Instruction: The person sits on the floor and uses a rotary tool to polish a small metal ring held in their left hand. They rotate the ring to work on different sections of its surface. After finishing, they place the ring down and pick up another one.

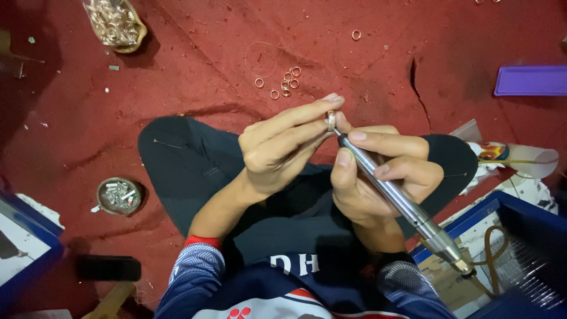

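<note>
Two hands: the left hand (277, 150) and the right hand (378, 177). One ring (331, 120) held up, one metal tool (401, 204). Six loose rings (285, 82) in a cluster on the red floor (195, 71), one more ring (356, 35) apart. One ashtray (119, 195), one purple tray (530, 80), one bag of rings (114, 22)

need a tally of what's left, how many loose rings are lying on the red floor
About 7 loose rings: one alone at top, two left of a cluster of roughly four. More fill the bowl, and overlapping ones may hide.
</note>
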